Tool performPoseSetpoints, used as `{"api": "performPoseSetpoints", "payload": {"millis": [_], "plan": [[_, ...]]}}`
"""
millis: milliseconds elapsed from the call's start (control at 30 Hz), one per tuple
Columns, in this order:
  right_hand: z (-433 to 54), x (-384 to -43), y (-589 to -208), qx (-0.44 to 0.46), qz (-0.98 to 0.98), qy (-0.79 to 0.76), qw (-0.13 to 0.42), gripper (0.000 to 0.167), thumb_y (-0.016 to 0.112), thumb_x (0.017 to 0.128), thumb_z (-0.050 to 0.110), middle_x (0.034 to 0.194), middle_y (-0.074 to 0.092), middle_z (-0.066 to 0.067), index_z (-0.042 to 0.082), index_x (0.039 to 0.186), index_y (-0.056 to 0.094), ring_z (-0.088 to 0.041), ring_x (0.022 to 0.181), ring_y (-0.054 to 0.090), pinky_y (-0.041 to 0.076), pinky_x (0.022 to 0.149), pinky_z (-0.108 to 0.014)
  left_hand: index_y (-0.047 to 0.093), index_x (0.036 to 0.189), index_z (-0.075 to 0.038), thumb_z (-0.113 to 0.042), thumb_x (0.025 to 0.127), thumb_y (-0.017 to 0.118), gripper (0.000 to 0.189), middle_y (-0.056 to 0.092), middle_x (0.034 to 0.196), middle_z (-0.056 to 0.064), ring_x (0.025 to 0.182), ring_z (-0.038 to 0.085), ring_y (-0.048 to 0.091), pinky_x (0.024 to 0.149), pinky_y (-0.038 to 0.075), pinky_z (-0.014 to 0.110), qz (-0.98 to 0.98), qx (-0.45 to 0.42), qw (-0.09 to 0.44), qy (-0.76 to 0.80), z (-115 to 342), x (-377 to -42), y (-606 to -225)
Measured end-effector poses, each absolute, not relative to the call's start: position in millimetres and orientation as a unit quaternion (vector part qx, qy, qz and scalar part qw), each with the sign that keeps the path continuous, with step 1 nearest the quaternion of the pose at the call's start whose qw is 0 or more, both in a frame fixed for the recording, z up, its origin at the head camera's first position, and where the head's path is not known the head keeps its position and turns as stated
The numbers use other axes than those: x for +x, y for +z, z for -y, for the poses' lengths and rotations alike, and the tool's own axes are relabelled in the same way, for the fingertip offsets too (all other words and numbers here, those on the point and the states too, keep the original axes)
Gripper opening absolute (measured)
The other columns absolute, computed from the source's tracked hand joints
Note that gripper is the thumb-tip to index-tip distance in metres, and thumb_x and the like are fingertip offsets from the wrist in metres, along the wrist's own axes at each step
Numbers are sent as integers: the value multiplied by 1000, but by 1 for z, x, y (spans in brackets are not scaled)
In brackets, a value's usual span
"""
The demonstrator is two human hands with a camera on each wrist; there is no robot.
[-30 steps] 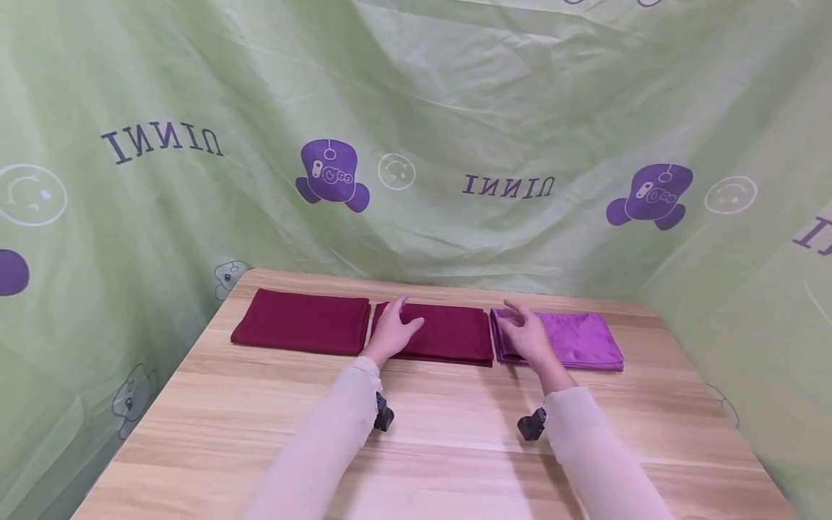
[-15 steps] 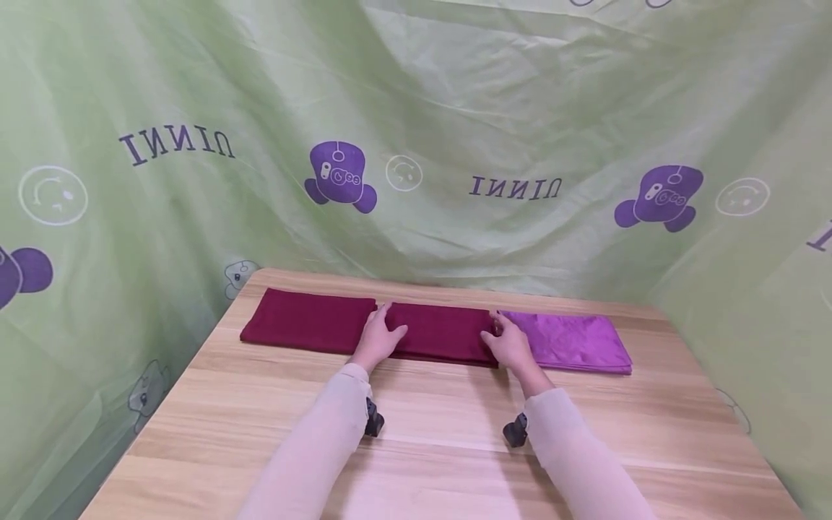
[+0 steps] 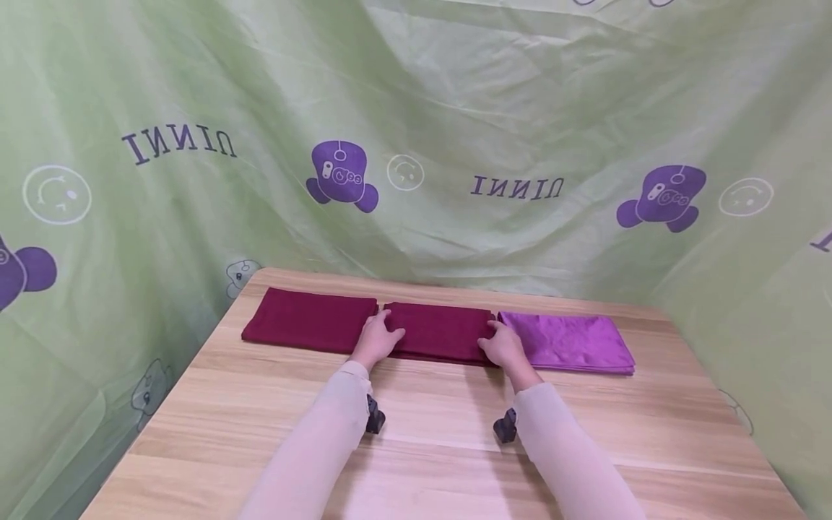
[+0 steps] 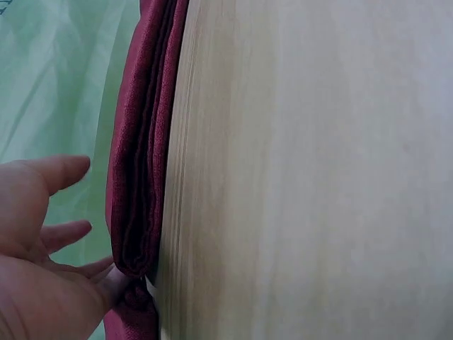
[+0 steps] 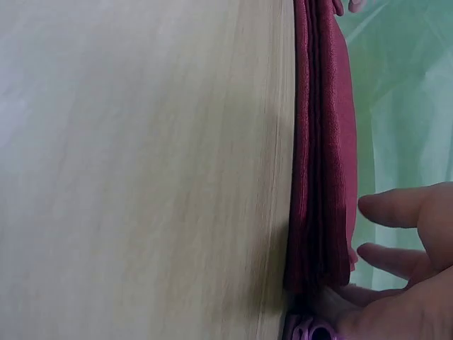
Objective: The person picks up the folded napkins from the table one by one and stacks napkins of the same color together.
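Three folded cloths lie in a row along the table's far side: a maroon cloth [image 3: 308, 319] on the left, a second maroon cloth [image 3: 438, 332] in the middle and a shiny purple cloth [image 3: 575, 342] on the right. My left hand [image 3: 375, 341] is at the middle cloth's left end, thumb spread, its lower fingers at the gap between the two maroon cloths. At the other end, my right hand [image 3: 504, 348] has its lower fingers in the gap beside the purple cloth. In the right wrist view, the thumb [image 5: 389, 205] stands apart from the layered maroon folds [image 5: 322, 163].
A wooden table [image 3: 429, 448] spreads in front of the cloths. Green printed curtains [image 3: 429, 238] hang behind it and at both sides. A small black device [image 3: 375, 417] sits at each wrist, below pale sleeves.
My right hand has moved left from over the purple cloth to the middle cloth's right end. My left hand has shifted left and lower to its left end. The head view has turned slightly left.
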State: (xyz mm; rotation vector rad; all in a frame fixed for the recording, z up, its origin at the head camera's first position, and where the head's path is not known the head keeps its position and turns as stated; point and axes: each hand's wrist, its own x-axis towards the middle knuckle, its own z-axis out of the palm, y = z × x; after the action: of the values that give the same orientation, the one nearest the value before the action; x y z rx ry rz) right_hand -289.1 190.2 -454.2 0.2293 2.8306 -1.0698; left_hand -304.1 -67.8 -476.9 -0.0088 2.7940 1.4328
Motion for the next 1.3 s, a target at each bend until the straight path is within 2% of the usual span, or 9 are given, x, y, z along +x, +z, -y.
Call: {"api": "performPoseSetpoints", "payload": {"millis": [267, 467, 767, 1000, 1167, 1300], "plan": [[-190, -293, -456, 84, -934, -346, 36, 52, 64, 89, 4, 140, 44, -30, -4, 138, 48, -42, 126, 44, 37, 103, -48, 58, 127, 8, -5, 87, 69, 44, 58, 126, 25, 119, 37, 52, 100, 41, 43, -879, -18, -32, 476, 71, -305, -473], [-192, -296, -458, 97, -915, -390, 36, 50, 63, 87, -1, 142, 41, -29, 0, 136, 53, -38, 114, 50, 44, 93, -46, 59, 127, 5, 2, 85, 68, 43, 62, 118, 22, 103, 33, 58, 90, 47, 42, -855, -14, -24, 517, 74, -303, -471], [-192, -296, -454, 86, -893, -441, 23, 51, 60, 86, -9, 151, 32, -24, 4, 135, 55, -37, 134, 35, 37, 104, -47, 58, 131, 2, 13, 81, 62, 51, 47, 138, 24, 123, 33, 47, 99, 41, 42, -834, 17, -18, 551, 81, -305, -473], [-192, -296, -447, 66, -864, -499, 25, 51, 58, 86, -13, 143, 40, -27, 4, 134, 56, -36, 134, 35, 39, 103, -45, 56, 134, 1, 17, 80, 60, 56, 43, 142, 23, 95, 26, 50, 79, 46, 30, -802, 30, 0, 597, 89, -308, -473], [-195, -297, -444, 50, -848, -526, 34, 51, 58, 85, -14, 141, 40, -31, 0, 133, 56, -35, 132, 35, 40, 102, -44, 54, 135, 1, 18, 81, 59, 57, 38, 147, 23, 99, 27, 52, 78, 47, 28, -781, 28, 17, 624, 95, -308, -470], [-199, -297, -442, 46, -835, -547, 39, 51, 60, 84, -13, 124, 45, -26, -1, 133, 55, -32, 115, 43, 45, 92, -37, 55, 134, 1, 18, 80, 60, 57, 45, 139, 22, 99, 29, 54, 78, 48, 30, -775, 25, 19, 631, 99, -309, -466]]}}
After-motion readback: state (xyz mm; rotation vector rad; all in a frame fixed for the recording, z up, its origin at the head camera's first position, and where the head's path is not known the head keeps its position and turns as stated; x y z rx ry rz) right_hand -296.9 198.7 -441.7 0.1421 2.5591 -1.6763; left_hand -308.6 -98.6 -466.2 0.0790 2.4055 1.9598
